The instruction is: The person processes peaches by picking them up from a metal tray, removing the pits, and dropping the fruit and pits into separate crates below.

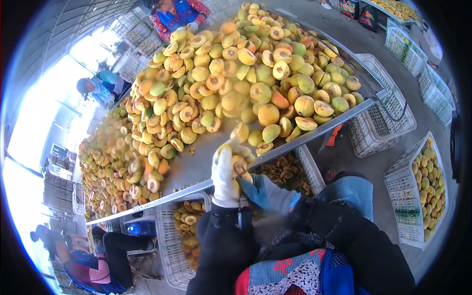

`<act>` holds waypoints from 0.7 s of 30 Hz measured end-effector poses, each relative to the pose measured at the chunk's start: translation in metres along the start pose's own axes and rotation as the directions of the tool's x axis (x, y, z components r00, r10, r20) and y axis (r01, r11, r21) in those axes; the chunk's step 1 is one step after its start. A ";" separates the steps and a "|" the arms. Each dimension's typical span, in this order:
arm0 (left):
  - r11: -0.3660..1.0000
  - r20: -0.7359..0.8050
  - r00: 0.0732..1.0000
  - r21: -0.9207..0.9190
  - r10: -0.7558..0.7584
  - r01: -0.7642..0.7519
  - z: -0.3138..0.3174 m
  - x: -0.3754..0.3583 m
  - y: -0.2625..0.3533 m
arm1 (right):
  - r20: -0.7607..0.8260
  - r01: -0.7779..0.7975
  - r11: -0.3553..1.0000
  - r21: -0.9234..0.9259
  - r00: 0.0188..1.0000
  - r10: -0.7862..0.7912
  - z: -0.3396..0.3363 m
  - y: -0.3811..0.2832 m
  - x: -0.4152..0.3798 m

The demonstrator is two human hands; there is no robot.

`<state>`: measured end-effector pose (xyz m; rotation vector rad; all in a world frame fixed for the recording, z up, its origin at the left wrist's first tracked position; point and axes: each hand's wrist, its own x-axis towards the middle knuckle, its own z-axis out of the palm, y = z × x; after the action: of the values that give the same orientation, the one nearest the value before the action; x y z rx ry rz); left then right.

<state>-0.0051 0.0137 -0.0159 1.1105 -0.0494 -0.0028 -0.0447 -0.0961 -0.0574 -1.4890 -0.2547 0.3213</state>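
Observation:
My left hand (225, 179), in a white glove, is closed around a yellow peach (239, 166) just above the near edge of the metal table (196, 162). The peach appears cut, with its brownish inside facing my right hand. Against its lower side is my right hand (270, 192), in a blue-grey glove, its fingers bent together. Whether a small tool is in those fingers I cannot make out. Beyond both hands, a large heap of whole and halved peaches (265, 114) covers much of the table, some halves showing stones.
Below the table edge stand a crate of cut peaches (164, 236) and a crate holding brown pieces (309, 169). White crates (388, 125) line the right side, one full of peaches (428, 189). Co-workers are at the far side (179, 14), the left (104, 86) and lower left (91, 265).

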 end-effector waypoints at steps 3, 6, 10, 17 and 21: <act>0.999 0.039 0.999 0.046 0.007 -0.009 0.002 0.001 0.004 | 0.091 -0.154 0.986 -0.069 0.983 0.160 -0.007 -0.025 -0.009; 0.994 0.088 0.996 0.102 0.034 -0.043 0.005 0.004 0.005 | 0.205 -0.290 0.949 0.121 0.943 0.262 -0.020 -0.029 -0.008; 0.968 0.170 0.985 0.240 0.031 -0.072 0.006 0.007 0.017 | -0.090 0.174 0.974 -0.141 0.978 -0.188 -0.021 -0.001 0.000; 0.940 0.277 0.960 0.336 -0.044 -0.053 -0.001 0.011 0.021 | 0.573 -0.740 0.573 0.353 0.655 0.493 -0.030 -0.080 -0.023; 0.875 0.363 0.884 0.474 -0.293 0.095 -0.002 0.008 0.035 | 0.539 -0.749 0.637 0.181 0.617 0.573 -0.034 -0.069 -0.024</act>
<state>0.0022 0.0308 0.0148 1.5577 -0.3437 -0.4447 -0.0512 -0.1400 0.0096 -1.0289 0.0504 1.2778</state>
